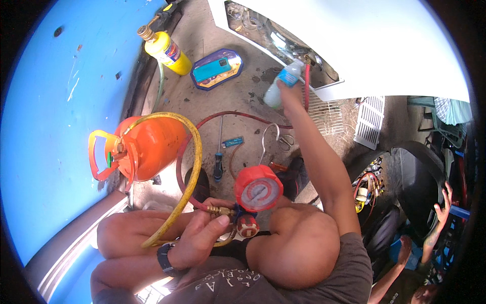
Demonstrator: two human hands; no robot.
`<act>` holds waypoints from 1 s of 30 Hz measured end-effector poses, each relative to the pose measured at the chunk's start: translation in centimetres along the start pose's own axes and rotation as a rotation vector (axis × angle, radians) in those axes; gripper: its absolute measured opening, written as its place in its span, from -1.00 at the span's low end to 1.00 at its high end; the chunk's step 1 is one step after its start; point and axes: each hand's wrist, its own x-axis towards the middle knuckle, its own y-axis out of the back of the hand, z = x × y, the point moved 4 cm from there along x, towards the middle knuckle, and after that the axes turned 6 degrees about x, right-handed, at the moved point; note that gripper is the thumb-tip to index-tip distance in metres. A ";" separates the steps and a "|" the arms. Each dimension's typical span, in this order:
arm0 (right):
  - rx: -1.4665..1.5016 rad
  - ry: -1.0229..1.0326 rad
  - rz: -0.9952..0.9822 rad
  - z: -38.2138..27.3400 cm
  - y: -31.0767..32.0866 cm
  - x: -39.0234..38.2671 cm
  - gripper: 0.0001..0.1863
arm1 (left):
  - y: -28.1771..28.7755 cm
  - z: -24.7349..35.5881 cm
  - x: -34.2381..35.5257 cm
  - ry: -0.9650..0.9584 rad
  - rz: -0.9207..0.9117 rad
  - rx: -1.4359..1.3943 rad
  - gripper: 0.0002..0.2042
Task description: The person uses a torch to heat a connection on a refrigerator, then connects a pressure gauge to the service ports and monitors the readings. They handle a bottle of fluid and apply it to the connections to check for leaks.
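Observation:
My left hand is closed around the brass hose fitting and body of a manifold gauge with a red-rimmed dial and a red-and-white knob. A red hose and a yellow hose run from it. Stretched far forward, my right hand grips a tilted plastic bottle with a blue label. The bottle is beside the open side of a white appliance casing, where the red hose meets a brass fitting. A metal hook rises above the gauge.
An orange gas cylinder lies by the blue wall. Ahead are a yellow gas canister and a tray holding a teal phone. A screwdriver and lighter lie on the floor. Another person's hand touches a black bag.

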 end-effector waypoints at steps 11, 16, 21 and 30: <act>-0.084 0.032 0.118 -2.4 2.6 0.9 -0.25 | 0.7 -0.9 -0.3 0.061 -0.018 0.135 -0.63; -0.405 0.273 0.261 -3.4 2.8 0.7 -0.57 | 0.5 -0.8 -0.6 0.053 0.026 0.100 -0.67; -0.481 0.390 0.271 -2.0 4.4 2.3 -0.61 | 0.1 0.0 -0.8 0.068 -0.016 0.132 -0.64; -0.584 0.296 0.229 -2.0 4.4 2.0 -0.47 | 0.7 -0.5 -0.8 0.081 0.005 0.144 -0.67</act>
